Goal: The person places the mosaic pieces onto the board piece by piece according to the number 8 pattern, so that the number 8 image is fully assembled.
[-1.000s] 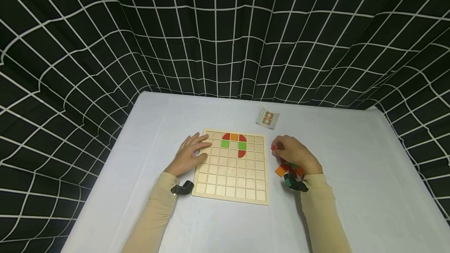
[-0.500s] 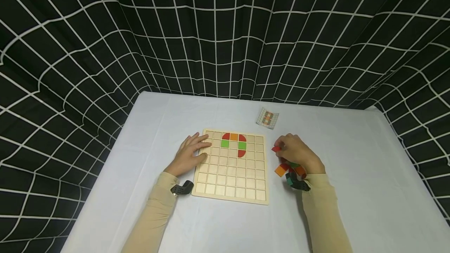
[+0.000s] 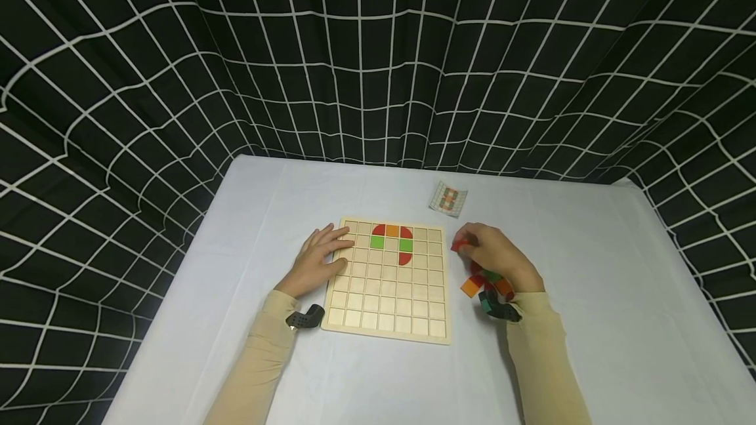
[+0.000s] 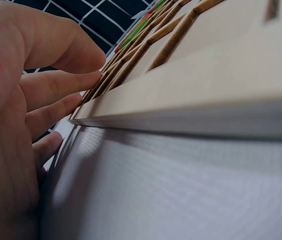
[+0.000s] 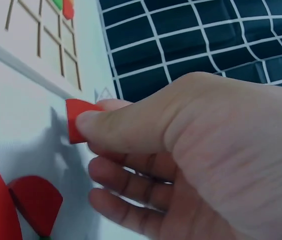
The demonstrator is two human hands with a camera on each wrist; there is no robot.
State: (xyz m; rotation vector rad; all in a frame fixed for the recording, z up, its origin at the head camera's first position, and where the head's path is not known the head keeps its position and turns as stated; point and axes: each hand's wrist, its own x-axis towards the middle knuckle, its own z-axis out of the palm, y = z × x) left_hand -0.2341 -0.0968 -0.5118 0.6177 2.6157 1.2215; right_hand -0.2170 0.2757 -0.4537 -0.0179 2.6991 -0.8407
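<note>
Between thumb and fingers, my right hand [image 3: 493,254] pinches a red quarter-circle tile [image 5: 76,120], just off the right edge of the wooden grid board [image 3: 390,313]. My left hand [image 3: 315,261] lies with spread, nearly straight fingers over the board's left rim. In the board's top rows sit red quarter-circle tiles [image 3: 405,258], an orange square tile [image 3: 392,231] and two green square tiles [image 3: 377,242]. Below my right hand is a loose pile of red, orange and green tiles [image 3: 470,288], partly hidden by the hand and the wrist camera.
A small pattern card [image 3: 449,199] with a printed grid lies behind the board's right corner. White cloth covers the table [image 3: 366,379]. A black curtain [image 3: 378,71] with white grid lines stands around the back and sides.
The red tile has turned in my right fingers, and the hand has shifted slightly away from me and to the left. My left hand keeps its place on the board.
</note>
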